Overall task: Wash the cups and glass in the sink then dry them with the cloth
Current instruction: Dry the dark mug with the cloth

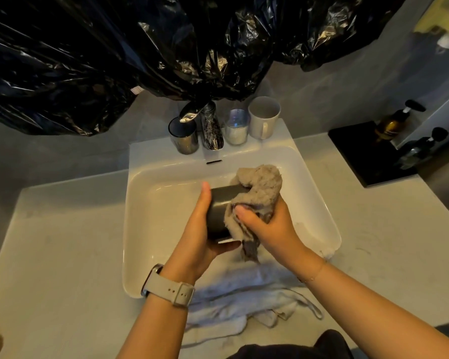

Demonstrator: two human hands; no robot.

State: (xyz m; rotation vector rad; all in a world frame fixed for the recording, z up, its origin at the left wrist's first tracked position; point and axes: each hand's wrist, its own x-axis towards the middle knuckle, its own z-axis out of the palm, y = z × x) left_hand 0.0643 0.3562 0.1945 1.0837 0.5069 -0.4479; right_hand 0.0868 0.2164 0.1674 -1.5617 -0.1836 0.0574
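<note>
Over the sink [145,203], the left hand [200,229] grips a dark cup [219,211] while the right hand [267,226] clutches the cloth [259,187] against it.

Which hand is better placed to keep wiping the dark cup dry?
The right hand: it already grips the cloth against the dark cup, which the left hand holds over the sink.

left hand [202,229]: fingers wrapped round dark grey cylindrical cup [219,211], thumb up, pale watch at wrist | right hand [267,224]: bunches beige fluffy cloth [259,190] against cup | both forearms extended forward
</note>
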